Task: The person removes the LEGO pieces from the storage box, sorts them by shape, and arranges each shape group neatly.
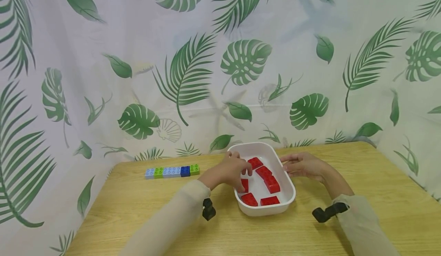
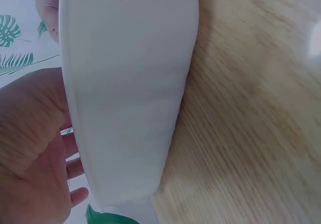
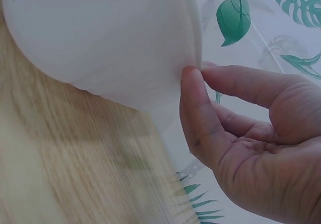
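A white plastic box (image 1: 287, 185) with rounded corners holds several red toy bricks (image 1: 263, 172). Over its left rim reaches my left hand (image 1: 234, 170), fingers bent and spread apart inside the box, the thumb down beside a red brick (image 1: 244, 185) at the left wall. In the left wrist view the box's outer wall (image 2: 125, 93) hides part of that hand (image 2: 35, 143); nothing shows held in it. My right hand (image 1: 304, 166) pinches the box's right rim between thumb and fingertips. The right wrist view shows this hand (image 3: 251, 133) close up at the rim.
A straight row of joined bricks (image 1: 172, 172), light blue, green and dark blue, lies on the wooden table (image 1: 138, 214) to the left of the box. Behind the table hangs a white curtain (image 1: 206, 133) with green leaf prints.
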{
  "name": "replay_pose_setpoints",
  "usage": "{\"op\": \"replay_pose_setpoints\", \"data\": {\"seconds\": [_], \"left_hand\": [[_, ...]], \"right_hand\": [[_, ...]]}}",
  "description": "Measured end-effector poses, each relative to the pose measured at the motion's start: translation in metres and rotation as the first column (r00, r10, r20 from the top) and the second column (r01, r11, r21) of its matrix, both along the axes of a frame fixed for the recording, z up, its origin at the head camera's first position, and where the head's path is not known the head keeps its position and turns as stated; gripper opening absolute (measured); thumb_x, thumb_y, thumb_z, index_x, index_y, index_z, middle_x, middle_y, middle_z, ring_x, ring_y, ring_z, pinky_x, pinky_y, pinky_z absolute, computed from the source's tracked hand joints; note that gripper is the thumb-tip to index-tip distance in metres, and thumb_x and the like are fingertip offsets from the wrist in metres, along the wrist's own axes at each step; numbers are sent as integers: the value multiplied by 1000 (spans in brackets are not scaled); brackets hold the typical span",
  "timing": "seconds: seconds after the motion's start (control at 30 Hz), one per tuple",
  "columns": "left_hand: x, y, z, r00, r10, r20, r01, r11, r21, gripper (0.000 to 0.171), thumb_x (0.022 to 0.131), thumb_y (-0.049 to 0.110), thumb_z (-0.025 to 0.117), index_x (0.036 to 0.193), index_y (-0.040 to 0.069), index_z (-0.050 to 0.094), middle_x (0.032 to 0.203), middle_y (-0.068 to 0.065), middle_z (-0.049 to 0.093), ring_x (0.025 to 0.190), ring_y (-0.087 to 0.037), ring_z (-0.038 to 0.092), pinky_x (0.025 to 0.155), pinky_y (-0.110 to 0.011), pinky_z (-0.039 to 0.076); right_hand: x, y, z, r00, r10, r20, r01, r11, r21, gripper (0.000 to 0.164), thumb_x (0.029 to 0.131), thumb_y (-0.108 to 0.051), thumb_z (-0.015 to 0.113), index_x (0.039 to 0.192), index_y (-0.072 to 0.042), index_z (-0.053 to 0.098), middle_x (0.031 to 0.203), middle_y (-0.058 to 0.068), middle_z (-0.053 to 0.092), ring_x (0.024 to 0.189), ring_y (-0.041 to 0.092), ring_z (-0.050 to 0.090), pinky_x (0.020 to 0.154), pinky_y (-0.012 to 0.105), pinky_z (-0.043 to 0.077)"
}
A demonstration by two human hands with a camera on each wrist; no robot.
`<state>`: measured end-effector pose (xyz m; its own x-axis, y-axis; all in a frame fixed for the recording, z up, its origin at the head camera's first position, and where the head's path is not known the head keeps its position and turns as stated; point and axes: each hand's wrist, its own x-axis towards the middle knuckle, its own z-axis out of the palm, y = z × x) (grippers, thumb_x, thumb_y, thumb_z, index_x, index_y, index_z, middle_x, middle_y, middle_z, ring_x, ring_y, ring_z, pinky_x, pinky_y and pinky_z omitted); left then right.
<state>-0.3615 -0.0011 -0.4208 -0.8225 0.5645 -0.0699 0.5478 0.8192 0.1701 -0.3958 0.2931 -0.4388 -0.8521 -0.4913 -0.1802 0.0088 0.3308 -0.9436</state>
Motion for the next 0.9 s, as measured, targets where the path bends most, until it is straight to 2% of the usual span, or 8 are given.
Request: {"op": "replay_pose_setpoints", "data": {"seconds": [0.23, 0.4, 0.57, 0.9], "left_hand": [[-6, 2, -3, 999, 34, 30, -33, 998, -50, 37, 74, 28, 90, 105, 29, 71, 98, 7, 63, 105, -13, 43, 113, -50, 25], [-9, 3, -8, 998, 62, 29, -61, 997, -46, 35, 74, 28, 90, 104, 30, 71, 93, 9, 63, 106, -14, 43, 115, -50, 25], [-10, 5, -7, 995, 92, 33, -91, 995, -39, 35, 74, 27, 90, 102, 28, 71, 92, 9, 63, 107, -14, 43, 113, -49, 26], [-10, 10, -8, 994, 100, 36, -98, 993, -61, 31, 75, 29, 89, 102, 28, 72, 88, 11, 62, 108, -15, 42, 114, -50, 24]], "right_hand": [[1, -2, 0, 1000, -3, -5, 3, 1000, 5, 58, 96, -15, 68, 145, 8, 47, 117, 9, 72, 105, 18, 69, 94, 37, 58], [1, -2, 1, 1000, -6, -7, 6, 1000, 16, 58, 96, -16, 68, 145, 8, 47, 118, 10, 71, 106, 17, 69, 95, 37, 58], [0, -1, 2, 1000, -4, -14, 5, 1000, 28, 58, 97, -16, 68, 145, 9, 47, 117, 9, 71, 105, 17, 68, 95, 37, 58], [-1, -1, 0, 1000, -2, -8, 2, 1000, 31, 58, 96, -17, 68, 144, 8, 47, 117, 9, 71, 106, 18, 68, 96, 37, 57]]}}
